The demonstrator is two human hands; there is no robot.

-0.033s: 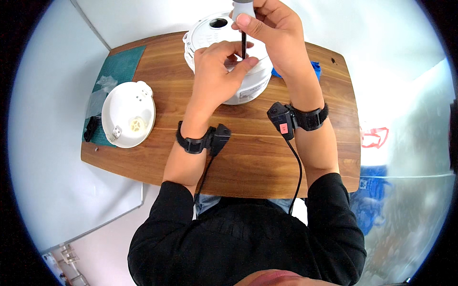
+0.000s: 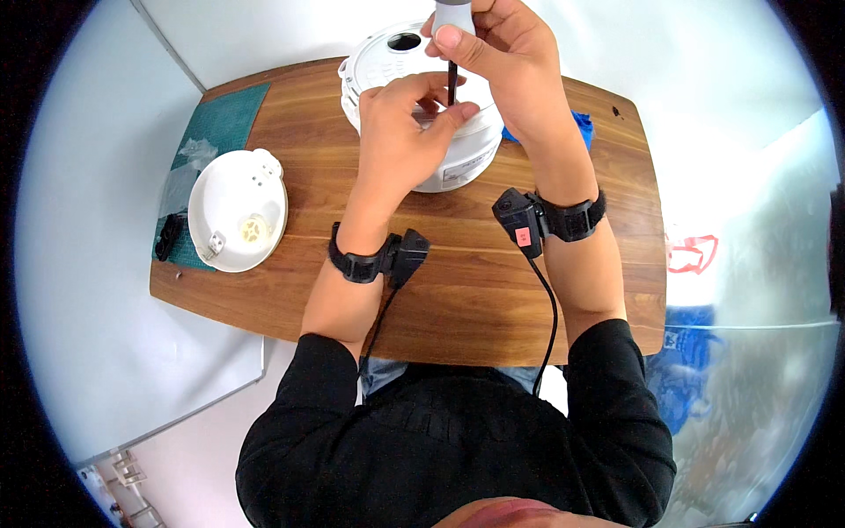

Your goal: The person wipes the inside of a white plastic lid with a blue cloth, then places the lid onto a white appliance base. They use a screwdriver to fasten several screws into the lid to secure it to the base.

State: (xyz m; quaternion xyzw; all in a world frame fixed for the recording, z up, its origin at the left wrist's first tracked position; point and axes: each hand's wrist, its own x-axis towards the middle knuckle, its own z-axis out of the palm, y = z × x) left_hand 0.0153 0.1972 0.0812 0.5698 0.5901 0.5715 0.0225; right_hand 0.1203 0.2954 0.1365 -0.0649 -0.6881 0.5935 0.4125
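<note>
My right hand (image 2: pixel 502 55) is closed around the grey handle of a screwdriver (image 2: pixel 454 19). Its dark shaft points straight down at a white, rounded appliance body (image 2: pixel 468 157), whose upper face carries a round dark opening. Resting on that body, my left hand (image 2: pixel 400 132) has its thumb and curled forefinger on either side of the lower shaft. The thumb hides the screwdriver's tip, so what it touches cannot be seen.
On the left a white oval cover (image 2: pixel 220 198), inner side up, lies partly on a green cutting mat (image 2: pixel 231 119). Near it are a clear plastic bag (image 2: pixel 180 189) and a black item (image 2: pixel 167 236). Blue cloth-like material (image 2: pixel 583 128) is behind my right forearm. Cables hang from both wrist devices.
The screwdriver and my left hand have shifted very slightly to the right. Both hands keep the same grip.
</note>
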